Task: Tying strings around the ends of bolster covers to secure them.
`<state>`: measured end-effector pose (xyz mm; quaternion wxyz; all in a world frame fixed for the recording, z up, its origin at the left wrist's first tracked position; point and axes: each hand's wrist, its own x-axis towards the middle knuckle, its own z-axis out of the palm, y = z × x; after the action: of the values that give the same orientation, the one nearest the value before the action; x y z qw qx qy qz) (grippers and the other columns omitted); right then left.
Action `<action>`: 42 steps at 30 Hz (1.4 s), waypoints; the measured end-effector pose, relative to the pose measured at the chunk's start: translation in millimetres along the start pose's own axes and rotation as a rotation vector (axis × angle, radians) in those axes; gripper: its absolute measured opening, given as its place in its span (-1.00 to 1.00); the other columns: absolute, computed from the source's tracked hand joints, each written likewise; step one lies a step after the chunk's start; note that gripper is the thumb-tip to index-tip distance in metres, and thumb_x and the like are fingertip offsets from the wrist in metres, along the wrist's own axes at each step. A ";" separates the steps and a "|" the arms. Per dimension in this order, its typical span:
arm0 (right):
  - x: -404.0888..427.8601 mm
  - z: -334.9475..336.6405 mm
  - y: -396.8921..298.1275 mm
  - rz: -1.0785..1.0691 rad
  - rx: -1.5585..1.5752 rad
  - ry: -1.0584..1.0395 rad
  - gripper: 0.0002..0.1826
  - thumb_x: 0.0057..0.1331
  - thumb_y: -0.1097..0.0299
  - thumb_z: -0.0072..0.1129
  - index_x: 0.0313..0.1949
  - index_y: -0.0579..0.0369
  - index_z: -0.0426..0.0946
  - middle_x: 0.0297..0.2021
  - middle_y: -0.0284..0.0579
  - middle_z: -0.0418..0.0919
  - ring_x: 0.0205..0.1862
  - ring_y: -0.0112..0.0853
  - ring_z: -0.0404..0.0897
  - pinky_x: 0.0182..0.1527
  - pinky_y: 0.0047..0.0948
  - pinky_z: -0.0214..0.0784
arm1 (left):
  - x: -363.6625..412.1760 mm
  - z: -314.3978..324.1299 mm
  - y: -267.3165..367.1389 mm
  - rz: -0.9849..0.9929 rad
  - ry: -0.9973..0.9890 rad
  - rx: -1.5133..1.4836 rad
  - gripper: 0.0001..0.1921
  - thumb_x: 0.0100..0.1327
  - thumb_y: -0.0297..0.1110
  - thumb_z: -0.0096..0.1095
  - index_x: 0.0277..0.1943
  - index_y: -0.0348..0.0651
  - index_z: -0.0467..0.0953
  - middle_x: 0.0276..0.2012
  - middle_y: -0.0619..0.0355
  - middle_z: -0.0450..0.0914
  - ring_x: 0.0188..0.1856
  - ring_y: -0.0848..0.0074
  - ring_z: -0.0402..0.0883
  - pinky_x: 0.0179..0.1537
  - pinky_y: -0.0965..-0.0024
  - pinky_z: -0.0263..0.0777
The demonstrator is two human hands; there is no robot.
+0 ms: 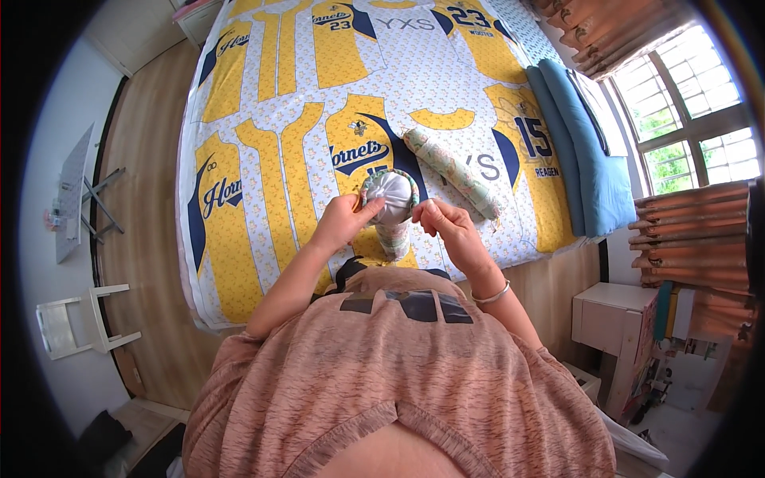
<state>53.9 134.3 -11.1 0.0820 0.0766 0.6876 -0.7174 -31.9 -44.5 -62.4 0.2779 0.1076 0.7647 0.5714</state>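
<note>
In front of my waist stands a floral fabric cylinder (393, 239), its upper end showing gathered white cloth (389, 197) ringed by a green patterned rim. My left hand (346, 220) grips the rim's left side, with the thumb on the white cloth. At the right side of the rim, my right hand (445, 220) pinches the edge between thumb and fingers. A second floral fabric roll (452, 173), pale green and pink, lies slanted on the bed to the right. Beneath both spreads a printed sheet (287, 179) with yellow and navy jersey shapes.
Folded blue bedding (588, 155) lies along the bed's right edge, near the window (693, 119). A white cabinet (615, 316) stands at the right. On the left are a white chair (89, 322) and a folding table (75, 197) beside the wood floor.
</note>
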 end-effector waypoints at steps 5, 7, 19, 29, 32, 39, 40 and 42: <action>-0.3 8.2 -2.0 -0.049 0.177 -0.006 -0.64 0.32 0.20 -0.20 -0.56 0.16 0.32 -0.59 -0.36 0.24 -0.48 -0.59 0.15 -0.35 -0.62 0.03 | -6.4 -1.9 -5.6 -0.076 -0.064 0.231 -0.37 -0.07 0.22 0.19 -0.42 -0.36 0.39 -0.55 0.09 0.44 -0.56 0.53 0.39 -0.49 0.47 0.29; 0.8 13.4 -6.9 -0.035 0.212 -0.015 -0.64 0.32 0.20 -0.20 -0.58 0.15 0.30 -0.60 -0.37 0.22 -0.49 -0.59 0.13 -0.37 -0.62 0.01 | -9.3 4.1 -4.0 -0.084 -0.102 0.225 -0.30 -0.10 0.27 0.17 -0.32 -0.39 0.35 -0.47 0.00 0.48 -0.43 0.40 0.47 -0.36 0.41 0.34; -3.1 2.6 -1.6 -0.464 -0.602 0.131 -0.56 -0.01 0.21 0.28 -0.21 0.20 0.37 -0.30 -0.12 0.42 -0.27 -0.32 0.38 -0.17 -0.42 0.20 | 18.1 12.5 -17.9 0.335 0.007 0.312 -0.09 -0.29 -0.06 0.45 0.12 -0.33 0.16 -0.04 -0.13 0.40 -0.01 0.23 0.42 -0.01 0.34 0.29; 32.3 -17.9 45.9 -0.234 -0.065 0.300 -0.07 -0.29 0.38 0.46 0.07 0.15 0.06 -0.07 -0.16 0.32 -0.02 -0.44 0.33 0.04 -0.47 0.19 | 32.5 1.2 -0.4 0.328 -0.392 -0.458 -0.33 0.14 0.13 -0.04 0.11 -0.30 0.24 0.01 0.15 0.35 0.00 0.55 0.33 0.00 0.45 0.20; 25.3 -18.2 -5.5 -0.358 0.048 0.346 -0.11 -0.23 0.43 0.43 0.07 0.17 0.05 -0.10 -0.11 0.34 -0.05 -0.36 0.37 -0.01 -0.42 0.27 | 41.6 -15.0 17.5 0.425 0.046 -0.515 -0.32 0.26 0.16 -0.53 0.19 -0.27 0.07 0.16 0.10 0.17 0.18 0.41 0.12 0.19 0.37 -0.09; 30.2 44.0 -20.9 -0.733 -0.201 0.333 -0.21 0.12 -0.03 -0.05 0.18 0.24 -0.08 0.14 0.16 0.06 0.17 -0.07 0.09 0.17 -0.19 -0.07 | 31.5 37.3 36.6 0.508 -0.654 -1.450 -0.48 0.32 -0.05 -0.44 0.19 -0.25 0.02 0.15 0.07 0.16 0.22 0.38 0.08 0.23 0.39 -0.11; 35.3 30.5 -36.3 -0.623 0.170 0.242 -0.25 0.19 -0.10 -0.21 0.21 0.11 -0.13 0.16 0.01 0.04 0.18 -0.13 0.09 0.19 -0.19 -0.07 | 8.9 42.0 46.0 0.347 -0.366 -1.307 -0.49 0.33 -0.10 -0.42 0.22 -0.24 -0.04 0.19 0.07 0.08 0.24 0.38 0.04 0.22 0.38 -0.10; 51.4 -4.4 -61.3 -0.454 0.615 0.219 -0.36 0.29 -0.03 -0.40 0.24 0.05 -0.18 0.18 -0.06 0.03 0.20 -0.23 0.08 0.20 -0.23 -0.06 | -3.0 59.6 39.7 0.527 -0.127 -0.577 -0.48 0.33 -0.13 -0.37 0.24 -0.23 -0.12 0.24 0.10 -0.03 0.26 0.44 -0.03 0.23 0.39 -0.13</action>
<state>-9.9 140.5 37.0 -0.1790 0.0197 0.4447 -0.8774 -2.8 15.4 -35.9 0.1872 0.2526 0.5003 0.8068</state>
